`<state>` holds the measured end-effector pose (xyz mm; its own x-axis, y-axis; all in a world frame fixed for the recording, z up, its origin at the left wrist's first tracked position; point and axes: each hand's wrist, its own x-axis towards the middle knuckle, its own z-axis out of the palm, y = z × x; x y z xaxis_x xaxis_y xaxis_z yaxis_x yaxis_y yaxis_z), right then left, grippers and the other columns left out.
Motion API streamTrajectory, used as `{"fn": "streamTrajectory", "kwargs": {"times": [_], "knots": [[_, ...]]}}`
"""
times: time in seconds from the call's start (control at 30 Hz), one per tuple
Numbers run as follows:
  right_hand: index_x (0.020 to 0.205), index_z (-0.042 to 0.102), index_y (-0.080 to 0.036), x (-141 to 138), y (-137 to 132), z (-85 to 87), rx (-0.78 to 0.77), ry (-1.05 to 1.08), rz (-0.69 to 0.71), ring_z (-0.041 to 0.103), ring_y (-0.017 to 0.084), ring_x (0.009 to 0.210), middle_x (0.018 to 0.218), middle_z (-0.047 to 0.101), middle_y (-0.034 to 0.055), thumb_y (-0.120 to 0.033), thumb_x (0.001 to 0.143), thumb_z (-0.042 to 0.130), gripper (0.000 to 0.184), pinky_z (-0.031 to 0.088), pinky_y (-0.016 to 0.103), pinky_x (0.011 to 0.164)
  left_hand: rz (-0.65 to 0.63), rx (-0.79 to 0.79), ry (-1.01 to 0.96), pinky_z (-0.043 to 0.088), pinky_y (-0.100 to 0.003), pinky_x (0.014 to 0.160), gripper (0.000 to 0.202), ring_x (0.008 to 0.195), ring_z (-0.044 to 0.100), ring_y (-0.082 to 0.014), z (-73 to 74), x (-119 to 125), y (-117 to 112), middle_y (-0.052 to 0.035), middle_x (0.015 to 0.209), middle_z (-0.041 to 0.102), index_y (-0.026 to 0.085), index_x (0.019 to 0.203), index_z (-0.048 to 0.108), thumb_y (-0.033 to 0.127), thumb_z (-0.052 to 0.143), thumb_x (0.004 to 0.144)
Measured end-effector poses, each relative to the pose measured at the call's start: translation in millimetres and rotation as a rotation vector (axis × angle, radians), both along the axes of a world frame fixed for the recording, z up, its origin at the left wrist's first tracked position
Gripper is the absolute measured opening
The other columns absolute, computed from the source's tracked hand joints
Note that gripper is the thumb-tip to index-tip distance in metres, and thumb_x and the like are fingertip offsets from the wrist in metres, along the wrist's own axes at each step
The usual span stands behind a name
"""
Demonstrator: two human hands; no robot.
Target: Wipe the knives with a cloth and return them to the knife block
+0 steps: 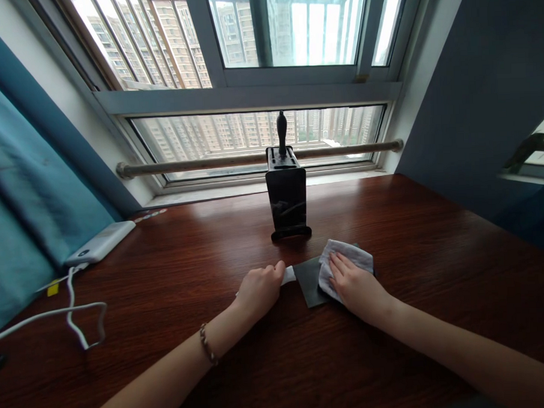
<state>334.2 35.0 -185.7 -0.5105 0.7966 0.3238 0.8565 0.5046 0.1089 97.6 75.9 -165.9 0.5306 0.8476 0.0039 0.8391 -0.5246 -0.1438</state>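
Observation:
A dark flat blade (308,282) lies on the wooden table (390,235) in front of me. My left hand (259,290) is closed in a fist round its pale handle (288,275), which pokes out of the fist toward the blade. My right hand (354,287) lies on a crumpled white cloth (349,255), fingers stretched flat, pressing it onto the blade's right part. A beaded bracelet (208,345) circles my left wrist. Just behind the blade stands a black knife block (287,197) with one black handle (281,130) sticking up.
A white power bank (100,242) lies at the table's left edge, and its white cable (73,312) loops over the wood. Blue curtain (23,197) hangs at the left. A window with a metal rail (198,165) runs behind the table; a dark wall stands at the right.

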Motion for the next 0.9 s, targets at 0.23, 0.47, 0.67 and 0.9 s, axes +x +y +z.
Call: {"fn": "streamTrajectory", "kwargs": {"times": [0.23,0.47,0.67,0.9], "knots": [[0.117,0.05,0.015,27.6,18.1,-12.2,-0.021,-0.067,-0.364,0.047,0.041,0.113,0.118,0.046,0.0359,-0.017,0.088,0.035,0.045,0.044,0.05,0.091,0.021,-0.017,0.0,0.047,-0.034,0.061,0.022,0.072,0.063,-0.0257,1.6,1.2,-0.2,-0.0102,0.079,0.063,0.014,0.09,0.05,0.005,0.033,0.08],[0.118,0.05,0.012,7.2,10.4,-12.6,0.057,0.012,-0.127,0.041,0.038,0.12,0.124,0.045,0.0316,-0.015,0.09,0.037,0.041,0.042,0.048,0.096,0.034,-0.042,0.012,0.047,-0.033,0.062,0.022,0.073,0.063,-0.0248,3.4,2.3,-0.9,-0.0111,0.082,0.063,0.014,0.091,0.05,0.005,0.033,0.08],[0.131,0.04,0.004,-22.9,5.1,-2.8,0.03,0.097,0.362,0.024,0.03,0.132,0.138,0.034,0.0219,-0.018,0.091,0.04,0.046,0.03,0.038,0.109,0.009,-0.012,0.022,0.049,-0.034,0.061,0.024,0.072,0.064,-0.0261,2.0,2.8,-1.9,-0.0114,0.08,0.063,0.013,0.09,0.05,0.004,0.031,0.08],[0.128,0.043,0.001,-35.5,20.0,1.3,0.0,0.157,0.343,0.039,0.03,0.121,0.127,0.046,0.0214,-0.022,0.089,0.046,0.046,0.036,0.041,0.102,0.023,-0.026,0.029,0.048,-0.033,0.062,0.025,0.072,0.064,-0.025,2.8,4.0,-2.5,-0.0119,0.082,0.063,0.013,0.092,0.051,0.004,0.032,0.079]]}}
